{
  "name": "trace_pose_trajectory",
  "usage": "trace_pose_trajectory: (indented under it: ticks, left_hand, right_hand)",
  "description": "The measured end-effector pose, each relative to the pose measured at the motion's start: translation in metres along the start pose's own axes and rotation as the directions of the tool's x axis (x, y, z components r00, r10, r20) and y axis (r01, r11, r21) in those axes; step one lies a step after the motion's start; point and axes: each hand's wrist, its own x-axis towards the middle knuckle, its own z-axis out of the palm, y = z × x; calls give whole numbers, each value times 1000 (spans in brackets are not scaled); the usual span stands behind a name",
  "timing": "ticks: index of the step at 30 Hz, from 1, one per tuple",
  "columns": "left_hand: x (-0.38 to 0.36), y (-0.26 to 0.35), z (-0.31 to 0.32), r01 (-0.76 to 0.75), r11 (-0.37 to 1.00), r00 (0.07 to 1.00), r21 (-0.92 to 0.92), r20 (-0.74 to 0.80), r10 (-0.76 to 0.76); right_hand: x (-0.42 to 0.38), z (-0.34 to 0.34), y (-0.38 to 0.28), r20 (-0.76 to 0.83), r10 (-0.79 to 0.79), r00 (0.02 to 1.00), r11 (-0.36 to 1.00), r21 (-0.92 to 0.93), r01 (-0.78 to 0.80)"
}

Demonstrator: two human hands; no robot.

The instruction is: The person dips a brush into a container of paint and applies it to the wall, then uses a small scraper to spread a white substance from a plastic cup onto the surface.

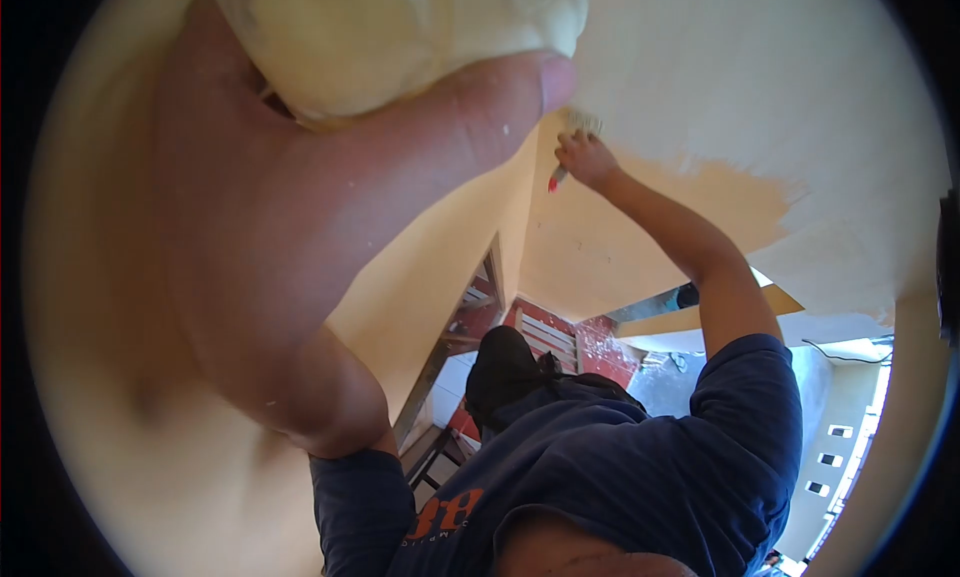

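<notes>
Close to the camera at upper left, my left hand [270, 207] is wrapped round a translucent container [400, 37] with something pale yellow in it, its thumb along the lower side. Farther off, my right hand [590, 160] grips a paintbrush [557, 180] whose handle has a red end. The pale bristles [585, 122] are at the wall [690, 87], by the border between a light cream coat and a darker orange-yellow patch [720, 192].
A wooden-framed opening [485, 277] is in the left-hand wall. Below lie a red tiled floor [600, 342] with pale spatters and a slatted wooden piece [545, 339]. A dark cable [850, 357] hangs at lower right, near a grey wall with small openings.
</notes>
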Motion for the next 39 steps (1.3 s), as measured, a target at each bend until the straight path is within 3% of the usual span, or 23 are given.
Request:
trace_pose_trajectory:
  ticks: [2, 4, 5, 7, 9, 11, 12, 14, 15, 16, 17, 18, 19, 21, 22, 24, 26, 28, 31, 32, 33, 36, 39]
  left_hand:
    - [0, 5, 6, -26, 1000, 1000, 3, -15, 26]
    - [-6, 6, 21, 75, 950, 975, -302, -177, -133]
    - [-9, 7, 21, 64, 951, 976, -302, -179, -123]
    - [-16, 8, 20, -57, 805, 993, -590, -121, -19]
    - [-10, 4, 21, 33, 867, 982, -496, -147, -122]
    - [-8, 8, 15, 131, 912, 957, -389, -191, -219]
    - [-8, 18, 8, 145, 871, 973, -470, -94, -212]
    - [-8, 26, 14, 162, 824, 981, -542, -3, -195]
    - [-10, 26, 29, 102, 840, 953, -532, -190, -236]
    - [-11, 25, 38, 48, 857, 891, -512, -366, -269]
    - [-8, 14, 29, 49, 858, 890, -512, -367, -270]
    - [-3, -3, 11, 91, 875, 959, -475, -196, -206]
    - [-1, -12, 1, 123, 893, 990, -432, -13, -143]
    - [-1, -10, 2, 136, 891, 988, -433, -6, -153]
    - [-1, -8, 1, 153, 892, 986, -425, 2, -169]
    - [0, -8, -2, 141, 897, 988, -419, 6, -153]
    - [1, -8, -2, 125, 899, 990, -421, -7, -141]
    - [0, -7, -3, 89, 879, 994, -469, -11, -106]
    - [1, -11, -2, 67, 894, 995, -444, -33, -90]
    - [0, -14, -2, 72, 891, 994, -448, -39, -100]
    - [2, -14, -4, 80, 898, 996, -433, -11, -93]
    - [3, -20, -3, 37, 906, 999, -422, -14, -47]
    - [6, -23, -2, -41, 898, 998, -437, -64, 14]
  right_hand:
    - [-5, 10, -12, 151, 40, 988, 972, 222, -73]
    - [2, 9, -11, 195, 79, 978, 946, 296, -136]
    - [2, 7, -10, 271, 92, 958, 907, 375, -194]
    - [14, -12, 20, 276, 155, 948, 906, 344, -248]
    - [28, -46, 38, 276, 209, 938, 903, 314, -294]
    - [42, -78, 44, 112, 241, 964, 924, 278, -263]
    - [47, -96, 44, 107, 239, 965, 924, 282, -260]
    - [56, -133, 44, -151, 264, 953, 953, 191, -234]
    - [60, -152, 49, -159, 259, 953, 955, 189, -228]
    - [62, -170, 54, -287, 248, 925, 967, 132, -218]
    - [62, -178, 55, -407, 230, 884, 973, 75, -218]
    - [63, -173, 58, -408, 231, 883, 973, 74, -221]
    - [62, -160, 62, -379, 200, 904, 979, 44, -198]
    - [50, -113, 57, -292, 112, 950, 986, -85, -143]
    - [39, -92, 45, -113, 65, 991, 990, -119, -79]
    - [14, -23, 20, 65, 21, 998, 992, 124, -29]
    - [2, -13, 3, 229, -13, 973, 961, 273, -51]
    - [3, -19, 9, 170, 2, 985, 964, 261, -47]
    - [47, -89, 73, 105, 226, 968, 923, 294, -247]
    - [59, -121, 92, -54, 236, 970, 944, 248, -216]
    - [70, -147, 108, -325, 190, 927, 979, 135, -153]
    - [95, -244, 139, -485, 234, 843, 972, 123, -199]
    - [92, -274, 128, -473, 160, 866, 986, 28, -167]
